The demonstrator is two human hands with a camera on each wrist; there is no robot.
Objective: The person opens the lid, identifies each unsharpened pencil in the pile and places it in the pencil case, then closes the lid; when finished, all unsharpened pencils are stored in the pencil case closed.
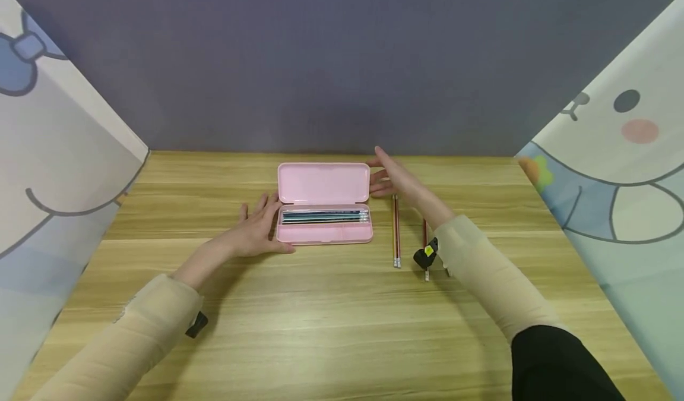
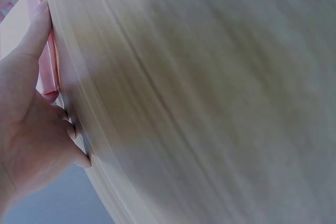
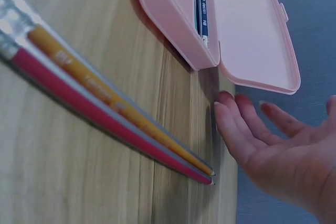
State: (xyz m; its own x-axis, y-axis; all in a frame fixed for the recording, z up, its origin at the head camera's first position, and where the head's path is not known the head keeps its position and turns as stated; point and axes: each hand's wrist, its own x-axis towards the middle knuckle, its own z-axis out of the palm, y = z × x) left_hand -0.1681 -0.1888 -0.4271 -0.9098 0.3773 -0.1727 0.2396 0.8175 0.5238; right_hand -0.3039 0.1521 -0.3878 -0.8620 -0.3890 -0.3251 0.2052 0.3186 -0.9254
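Observation:
A pink pencil case lies on the table with its lid raised at the back. Several dark pencils lie in its long rear compartment. My left hand holds the case's left end, thumb along the front edge and index finger by the hinge corner, the other fingers spread behind. To the right of the lid is my right hand, its fingers extended and holding nothing. The right wrist view shows its fingertips close to the lid's edge; whether they touch it I cannot tell.
A yellow pencil and a red pencil lie side by side right of the case. Another red pencil lies further right, partly hidden by my right forearm and wrist camera. A grey panel stands behind the wooden table.

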